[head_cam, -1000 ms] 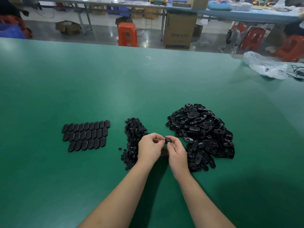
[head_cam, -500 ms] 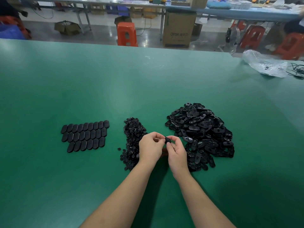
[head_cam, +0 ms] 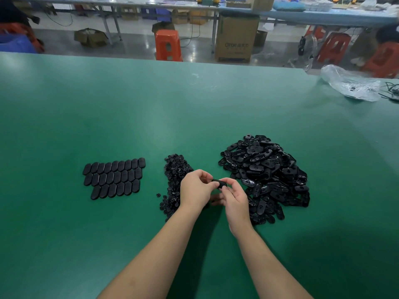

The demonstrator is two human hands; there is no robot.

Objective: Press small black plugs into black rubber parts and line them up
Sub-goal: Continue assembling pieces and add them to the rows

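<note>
My left hand [head_cam: 197,188] and my right hand [head_cam: 234,198] meet above the green table [head_cam: 194,117], and together they pinch one black rubber part [head_cam: 218,183] between their fingertips. Whether a plug sits in it is hidden by my fingers. A heap of loose black rubber parts [head_cam: 266,175] lies just right of my hands. A narrower pile of small black plugs [head_cam: 176,175] lies to their left, partly under my left hand. Three neat rows of lined-up rubber parts [head_cam: 114,176] lie further left.
A crumpled clear plastic bag [head_cam: 350,85] and some black cables [head_cam: 391,91] sit at the table's far right edge. Beyond the far edge stand an orange stool [head_cam: 168,45], a cardboard box [head_cam: 236,39] and other benches.
Both hands stay together at the same spot on the same part; only small finger shifts show. The piles and the rows have not moved.
</note>
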